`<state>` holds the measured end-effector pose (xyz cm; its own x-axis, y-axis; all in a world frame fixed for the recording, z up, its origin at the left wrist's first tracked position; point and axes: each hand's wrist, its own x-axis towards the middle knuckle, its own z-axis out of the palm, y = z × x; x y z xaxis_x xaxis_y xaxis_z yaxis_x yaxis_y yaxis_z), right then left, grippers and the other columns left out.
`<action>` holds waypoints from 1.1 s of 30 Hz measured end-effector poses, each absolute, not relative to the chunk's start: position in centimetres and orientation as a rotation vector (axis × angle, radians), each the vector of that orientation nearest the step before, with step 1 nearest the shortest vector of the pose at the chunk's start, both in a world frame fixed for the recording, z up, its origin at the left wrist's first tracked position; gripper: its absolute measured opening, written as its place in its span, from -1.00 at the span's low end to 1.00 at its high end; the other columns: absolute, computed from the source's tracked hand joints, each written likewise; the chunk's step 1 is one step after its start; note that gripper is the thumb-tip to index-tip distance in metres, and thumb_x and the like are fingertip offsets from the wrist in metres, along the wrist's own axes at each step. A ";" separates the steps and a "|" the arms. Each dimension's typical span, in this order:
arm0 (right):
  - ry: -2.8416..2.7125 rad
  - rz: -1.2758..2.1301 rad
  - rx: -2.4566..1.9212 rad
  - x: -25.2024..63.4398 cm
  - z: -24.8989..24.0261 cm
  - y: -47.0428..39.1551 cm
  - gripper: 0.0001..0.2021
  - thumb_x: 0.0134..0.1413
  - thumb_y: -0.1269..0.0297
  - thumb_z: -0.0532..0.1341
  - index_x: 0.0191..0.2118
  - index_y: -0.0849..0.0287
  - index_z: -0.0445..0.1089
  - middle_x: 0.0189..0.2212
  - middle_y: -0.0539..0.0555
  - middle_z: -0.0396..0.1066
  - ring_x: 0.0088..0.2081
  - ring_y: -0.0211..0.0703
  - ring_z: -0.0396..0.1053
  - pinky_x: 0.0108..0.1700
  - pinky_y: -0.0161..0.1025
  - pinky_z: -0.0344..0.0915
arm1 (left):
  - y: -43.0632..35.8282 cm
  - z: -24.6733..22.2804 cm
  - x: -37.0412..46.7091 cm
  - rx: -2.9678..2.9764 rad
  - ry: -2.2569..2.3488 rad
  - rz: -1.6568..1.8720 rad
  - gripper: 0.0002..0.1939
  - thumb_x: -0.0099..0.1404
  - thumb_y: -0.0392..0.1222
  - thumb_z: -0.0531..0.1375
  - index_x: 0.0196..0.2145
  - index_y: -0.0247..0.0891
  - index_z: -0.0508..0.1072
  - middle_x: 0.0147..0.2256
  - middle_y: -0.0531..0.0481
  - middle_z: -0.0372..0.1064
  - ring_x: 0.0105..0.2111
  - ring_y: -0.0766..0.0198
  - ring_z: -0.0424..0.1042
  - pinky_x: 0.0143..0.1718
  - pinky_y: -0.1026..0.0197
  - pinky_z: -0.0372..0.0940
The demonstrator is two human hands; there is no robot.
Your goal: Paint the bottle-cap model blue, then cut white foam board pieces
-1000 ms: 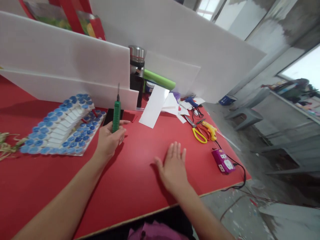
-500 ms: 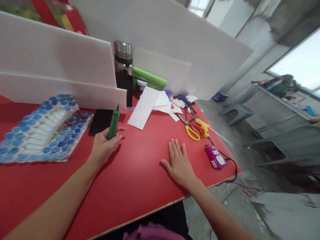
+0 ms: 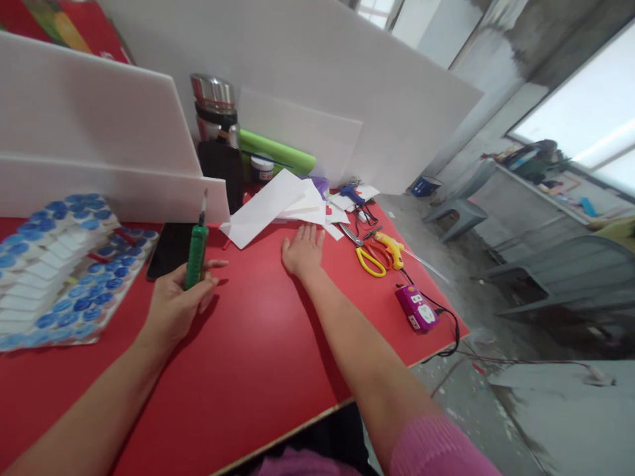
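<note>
My left hand (image 3: 176,301) grips a green-handled tool (image 3: 197,254) with a thin pointed metal tip turned upward, over the red table (image 3: 248,330). Palm down, my right hand (image 3: 303,251) has its fingers apart, with the fingertips at the near edge of a loose pile of white paper pieces (image 3: 270,205). A black phone (image 3: 169,251) lies just behind my left hand. At the left is a white piece covered with blue rosettes (image 3: 84,297).
Scissors with yellow handles (image 3: 371,261), a yellow glue gun (image 3: 391,250) and a purple power socket (image 3: 417,309) lie at the right. Behind the papers are a steel flask (image 3: 215,109), a green roll (image 3: 282,153) and large white boards (image 3: 307,66).
My right hand has moved forward and left across the table to the papers, and the long white piece has shifted and turned. The view has turned slightly; my left hand keeps hold of the tool.
</note>
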<state>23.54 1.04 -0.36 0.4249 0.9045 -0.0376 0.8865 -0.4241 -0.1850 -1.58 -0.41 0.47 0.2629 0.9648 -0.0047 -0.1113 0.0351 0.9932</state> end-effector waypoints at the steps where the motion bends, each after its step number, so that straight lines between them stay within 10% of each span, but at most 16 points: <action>1: -1.554 0.189 -2.564 24.1 -0.4 0.4 -0.22 0.48 0.05 -0.16 0.51 0.68 -0.16 0.54 0.50 -0.24 0.58 0.29 -0.35 0.52 0.27 -0.49 | -0.4 0.4 -1.6 1.234 0.945 1.044 -0.70 0.24 -0.18 0.36 -0.08 -0.31 0.59 -0.64 0.23 0.12 -0.67 0.48 0.07 -0.60 0.33 0.03; 13: -1.392 -0.053 -2.886 25.0 -1.5 -27.5 -0.21 0.46 -0.02 -0.17 0.47 0.64 0.06 0.50 0.53 -0.06 0.55 0.31 -0.16 0.53 0.24 -0.24 | -0.2 0.6 -1.1 1.254 0.935 1.048 -0.68 0.16 -0.20 0.35 -0.11 -0.32 0.59 -0.71 0.25 0.14 -0.70 0.46 0.06 -0.59 0.30 0.05; 17: -1.010 0.118 -3.258 30.1 -1.5 -42.8 -0.27 0.39 -0.10 -0.19 0.20 0.24 0.54 0.18 0.61 0.44 0.37 0.57 0.24 0.29 0.64 0.00 | -0.5 1.4 -0.7 1.190 0.942 1.064 -0.69 0.14 -0.24 0.33 -0.13 -0.33 0.58 -0.73 0.26 0.12 -0.71 0.46 0.04 -0.60 0.30 0.03; 19: -0.829 -0.086 -3.256 31.7 -0.9 -45.0 -0.22 0.39 -0.12 -0.25 0.27 0.28 0.47 0.27 0.66 0.32 0.42 0.56 0.16 0.26 0.66 0.03 | -0.7 1.8 -0.6 1.161 0.949 1.059 -0.69 0.11 -0.27 0.33 -0.14 -0.33 0.57 -0.71 0.26 0.13 -0.71 0.46 0.04 -0.62 0.31 0.00; 22: -0.918 -0.304 -3.004 30.2 0.5 -39.2 -0.14 0.41 -0.09 -0.27 0.43 0.60 0.16 0.45 0.63 0.03 0.54 0.46 -0.14 0.40 0.53 -0.04 | -0.8 2.0 -0.6 1.139 0.941 1.051 -0.69 0.10 -0.26 0.34 -0.15 -0.34 0.56 -0.70 0.25 0.14 -0.71 0.47 0.03 -0.61 0.30 0.02; 33: -2.031 0.428 -2.070 11.9 1.4 -10.3 -0.22 0.51 -0.10 -0.15 0.54 0.44 -0.05 0.55 0.32 -0.24 0.58 0.12 -0.34 0.55 0.24 -0.39 | -1.2 1.8 -1.4 1.148 0.991 1.052 -0.61 0.08 -0.17 0.36 -0.12 -0.34 0.55 -0.70 0.27 0.11 -0.71 0.46 0.02 -0.63 0.32 -0.01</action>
